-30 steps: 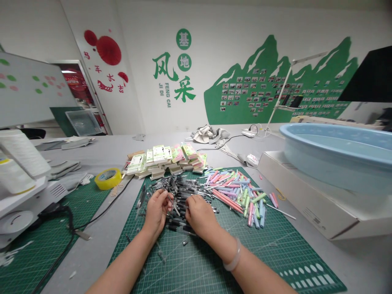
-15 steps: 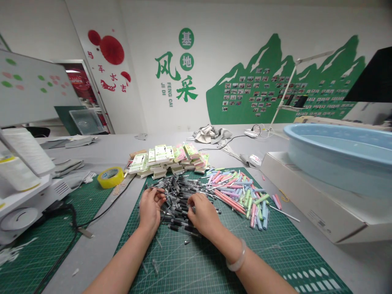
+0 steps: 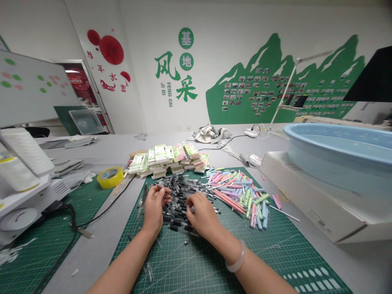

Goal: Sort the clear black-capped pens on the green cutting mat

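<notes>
A heap of black and clear pens (image 3: 179, 204) lies on the green cutting mat (image 3: 214, 261), partly hidden by my hands. At the left side of the heap is my left hand (image 3: 154, 206), thumb and fingers curled together; what they hold is too small to name. My right hand (image 3: 202, 214) rests over the heap's right side with bent fingers, whose tips and anything in them are hidden. Right of the pens spreads a pile of pink, green, blue and purple pen-like tubes (image 3: 239, 190). Several loose clear pieces (image 3: 149, 271) lie near my left forearm.
Stacked small boxes (image 3: 162, 157) stand behind the pens. Yellow tape (image 3: 110, 177) and a white machine (image 3: 27, 208) with thread cones are on the left. A blue basin (image 3: 339, 155) sits on a white box (image 3: 312, 200) at the right. Cloth (image 3: 208, 134) lies at the back.
One second ago my left hand held a thin rod near my right fingers. It moved left, then came slightly back right; the rod no longer shows. My right hand stays over the pens.
</notes>
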A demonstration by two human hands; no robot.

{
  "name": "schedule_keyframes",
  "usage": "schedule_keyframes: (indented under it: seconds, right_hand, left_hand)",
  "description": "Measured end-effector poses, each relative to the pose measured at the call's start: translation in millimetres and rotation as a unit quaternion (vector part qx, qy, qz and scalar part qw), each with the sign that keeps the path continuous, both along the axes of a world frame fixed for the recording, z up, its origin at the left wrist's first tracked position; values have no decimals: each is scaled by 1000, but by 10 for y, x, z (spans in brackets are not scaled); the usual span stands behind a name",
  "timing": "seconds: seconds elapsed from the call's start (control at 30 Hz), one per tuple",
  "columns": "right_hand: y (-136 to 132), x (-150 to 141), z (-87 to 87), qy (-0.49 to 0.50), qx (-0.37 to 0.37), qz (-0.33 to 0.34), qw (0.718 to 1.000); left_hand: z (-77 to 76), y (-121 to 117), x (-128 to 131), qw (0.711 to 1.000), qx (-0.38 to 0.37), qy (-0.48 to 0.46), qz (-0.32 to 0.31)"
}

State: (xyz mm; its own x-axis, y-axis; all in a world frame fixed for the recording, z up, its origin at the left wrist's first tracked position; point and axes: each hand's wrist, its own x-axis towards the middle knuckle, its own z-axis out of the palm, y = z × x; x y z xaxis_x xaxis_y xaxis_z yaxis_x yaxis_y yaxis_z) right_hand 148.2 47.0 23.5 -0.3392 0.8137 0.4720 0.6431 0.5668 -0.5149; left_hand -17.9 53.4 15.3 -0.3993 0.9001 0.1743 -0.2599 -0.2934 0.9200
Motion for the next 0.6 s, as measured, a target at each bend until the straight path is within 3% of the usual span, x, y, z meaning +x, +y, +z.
schedule_keyframes:
  seconds: [0.13,0.3,0.47,0.6]
  right_hand:
    - [8,-32,-23,87,-43,20,995]
    - [48,-72,-89,209,-118,48,970]
    - [68,-86,-111,274,-190,65,940]
    - [105,-57,-117,322,-189,36,927]
  left_hand:
    - [22,-45,96,998,1,34,-54]
    - [27,-73,143,993,-6,63,-98]
    - [20,-67,129,993,-12,59,-102]
    - [31,-46,102,991,-24,101,-84]
